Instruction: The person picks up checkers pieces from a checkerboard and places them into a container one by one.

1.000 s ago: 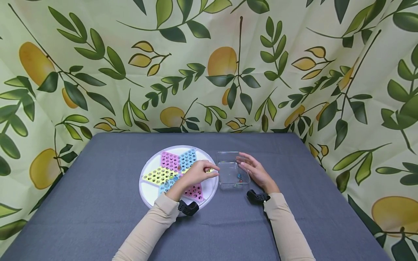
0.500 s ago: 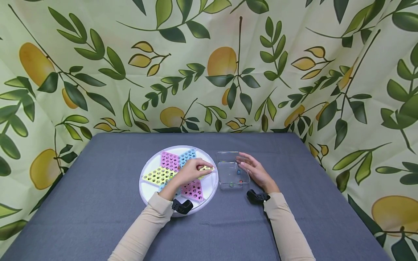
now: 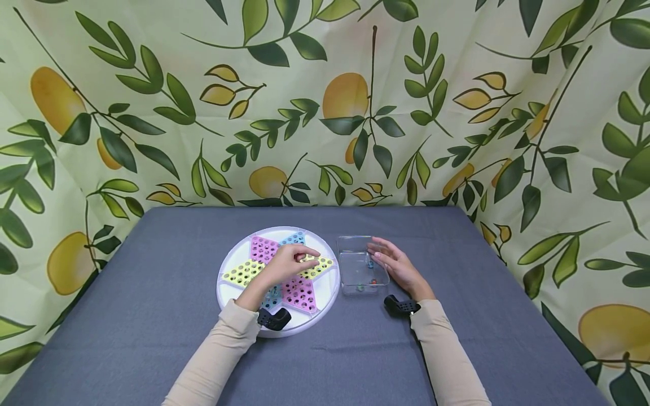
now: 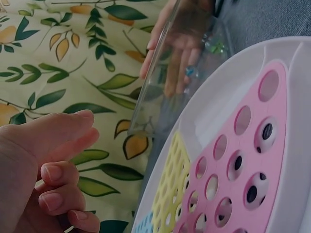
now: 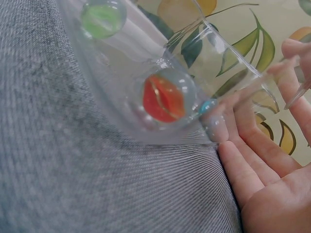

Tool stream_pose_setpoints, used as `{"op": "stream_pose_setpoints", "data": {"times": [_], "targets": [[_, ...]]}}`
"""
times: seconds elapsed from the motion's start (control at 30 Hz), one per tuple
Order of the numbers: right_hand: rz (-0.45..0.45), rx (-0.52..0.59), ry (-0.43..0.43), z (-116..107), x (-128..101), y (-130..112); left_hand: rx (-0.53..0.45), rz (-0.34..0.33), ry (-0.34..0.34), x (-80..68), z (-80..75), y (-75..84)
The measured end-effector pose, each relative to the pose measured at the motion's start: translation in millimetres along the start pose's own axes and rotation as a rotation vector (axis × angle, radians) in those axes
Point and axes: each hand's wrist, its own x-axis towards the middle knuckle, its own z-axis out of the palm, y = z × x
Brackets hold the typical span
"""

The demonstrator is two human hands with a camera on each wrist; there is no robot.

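My left hand [image 3: 289, 264] hovers over the right part of a round white Chinese checkers board [image 3: 327, 293], thumb and forefinger extended close together, the other fingers loosely bent. The left wrist view shows nothing between those fingertips. Pink, yellow and blue triangles full of holes form the board's star. Just right of it stands a clear plastic box [image 3: 346, 275]. Inside are a red marble [image 5: 164, 98], a green marble [image 5: 103, 20] and a small blue marble [image 5: 208, 107]. The right hand [image 3: 398, 266] rests its straight fingers [image 5: 238, 170] along the box's right side.
A grey cloth [image 3: 325, 366] covers the table. Behind and to the right hangs a curtain [image 3: 304, 135] printed with leaves and fruit. Each wrist carries a black camera, the left camera [image 3: 274, 319] close above the board's front rim.
My left hand has moved left from the box's left edge to over the board. The marbles in the box have rolled slightly. The right hand has stayed put.
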Motion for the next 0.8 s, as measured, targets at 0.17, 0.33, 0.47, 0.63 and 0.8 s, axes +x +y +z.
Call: {"op": "stream_pose_setpoints", "data": {"times": [0.17,0.33,0.47,0.63,0.8], "targets": [[0.001,0.010,0.003,0.2,0.0,-0.3,-0.015,0.002,0.003,-1.1,-4.4,-5.6],[-0.014,0.019,-0.006,0.3,0.1,0.3,0.003,-0.014,0.012,-2.8,-9.4,-8.7],[-0.013,0.032,-0.006,0.3,0.0,0.8,0.010,-0.015,0.030,-4.2,-13.4,-10.5],[-0.006,0.017,0.000,0.2,-0.2,-0.4,0.017,-0.029,0.046,-5.7,-17.1,-13.4],[-0.003,0.020,-0.005,0.5,-0.6,-1.3,0.032,-0.033,0.065,-6.3,-19.2,-15.8]]}}
